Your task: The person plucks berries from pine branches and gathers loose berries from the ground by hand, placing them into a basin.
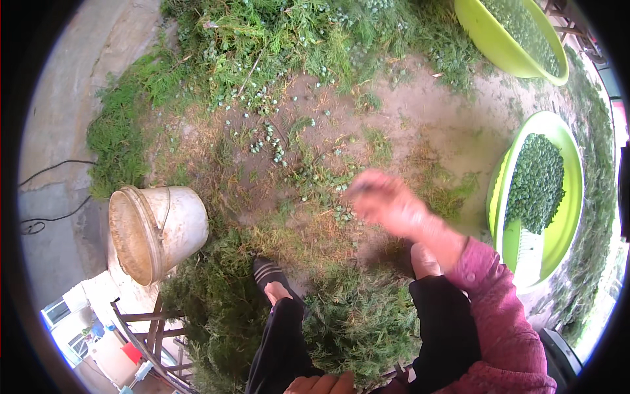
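My right hand (pixel 387 200), coming out of a pink sleeve (pixel 505 328), is raised over the dirt ground and blurred by motion; something dark shows at its fingertips, but I cannot tell what. Only the knuckles of my left hand (pixel 321 384) show at the bottom edge, against a heap of green feathery branches (pixel 357 322) lying between my black-trousered legs. Small pale green cones (pixel 275 148) are scattered on the ground beyond the right hand. To the right of it stands a lime green basin (pixel 571 217) holding a pile of green cones (pixel 537 180).
A dirty white bucket (pixel 161 230) lies on its side at the left. A second lime green basin (pixel 505 49) of cones sits at the top right. More cut branches (pixel 275 33) are piled along the far side. My slippered foot (pixel 269 276) rests on the ground. A black cable (pixel 46 197) crosses the concrete at the left.
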`<state>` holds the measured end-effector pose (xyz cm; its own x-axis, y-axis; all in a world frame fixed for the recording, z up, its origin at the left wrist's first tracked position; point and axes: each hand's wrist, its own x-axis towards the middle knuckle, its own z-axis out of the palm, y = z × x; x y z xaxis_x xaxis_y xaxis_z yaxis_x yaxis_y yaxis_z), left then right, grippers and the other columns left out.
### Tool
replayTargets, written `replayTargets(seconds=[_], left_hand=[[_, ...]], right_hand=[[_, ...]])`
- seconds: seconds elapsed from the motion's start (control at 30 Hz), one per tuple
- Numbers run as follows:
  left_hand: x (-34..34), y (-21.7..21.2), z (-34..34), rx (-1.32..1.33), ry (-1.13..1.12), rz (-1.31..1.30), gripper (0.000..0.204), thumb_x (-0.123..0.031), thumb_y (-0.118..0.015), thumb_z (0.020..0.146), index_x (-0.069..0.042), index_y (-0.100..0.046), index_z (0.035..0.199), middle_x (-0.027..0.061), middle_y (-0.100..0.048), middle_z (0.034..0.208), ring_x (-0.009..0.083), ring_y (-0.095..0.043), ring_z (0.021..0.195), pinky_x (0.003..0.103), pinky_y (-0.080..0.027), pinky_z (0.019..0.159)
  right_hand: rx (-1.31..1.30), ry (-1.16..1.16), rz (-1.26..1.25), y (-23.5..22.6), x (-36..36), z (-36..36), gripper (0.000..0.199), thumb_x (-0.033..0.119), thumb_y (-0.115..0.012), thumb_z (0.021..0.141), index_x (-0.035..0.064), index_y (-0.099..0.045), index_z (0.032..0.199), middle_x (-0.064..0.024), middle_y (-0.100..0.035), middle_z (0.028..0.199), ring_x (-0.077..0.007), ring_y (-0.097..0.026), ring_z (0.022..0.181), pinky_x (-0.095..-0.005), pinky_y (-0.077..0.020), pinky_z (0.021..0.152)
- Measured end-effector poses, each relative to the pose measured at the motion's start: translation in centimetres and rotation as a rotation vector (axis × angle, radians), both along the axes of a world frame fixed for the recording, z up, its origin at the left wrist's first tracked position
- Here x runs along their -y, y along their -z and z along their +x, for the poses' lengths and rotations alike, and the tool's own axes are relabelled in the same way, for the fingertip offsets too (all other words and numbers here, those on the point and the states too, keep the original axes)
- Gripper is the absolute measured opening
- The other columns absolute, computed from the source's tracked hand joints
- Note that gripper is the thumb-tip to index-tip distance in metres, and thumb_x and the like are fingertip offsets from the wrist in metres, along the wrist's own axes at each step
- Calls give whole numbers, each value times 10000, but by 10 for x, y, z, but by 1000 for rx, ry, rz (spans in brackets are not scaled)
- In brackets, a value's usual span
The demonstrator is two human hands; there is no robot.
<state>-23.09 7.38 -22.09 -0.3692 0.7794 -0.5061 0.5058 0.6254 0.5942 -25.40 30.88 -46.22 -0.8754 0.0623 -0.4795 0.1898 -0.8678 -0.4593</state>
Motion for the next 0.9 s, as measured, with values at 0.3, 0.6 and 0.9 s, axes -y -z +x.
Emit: replayTargets(seconds=[0.3,0.6,0.9], left_hand=[[-4,2,-2,13,-12,-96,517,-164,-713,624,-32,-545,1095,114,-593,951,265,-584,792,372,-472,684],[-10,0,-11,5,-11,-76,539,-161,-727,615,-33,-537,1102,112,-595,950,263,-586,792,371,-472,690],[-4,2,-16,10,-5,-44,534,-158,-730,605,-36,-545,1090,114,-601,956,264,-599,787,373,-480,670]], right_hand=[[552,373,1044,145,-134,31,125,6,-622,742,54,-634,857,-12,-601,687,-99,-533,589,-244,-466,567],[779,102,1362,147,-140,24,125,125,-651,765,26,-625,838,-114,-644,747,-185,-600,621,-299,-478,588],[298,57,314,112,-96,3,89,139,-650,813,73,-590,802,-55,-620,737,-116,-576,611,-202,-406,431]])
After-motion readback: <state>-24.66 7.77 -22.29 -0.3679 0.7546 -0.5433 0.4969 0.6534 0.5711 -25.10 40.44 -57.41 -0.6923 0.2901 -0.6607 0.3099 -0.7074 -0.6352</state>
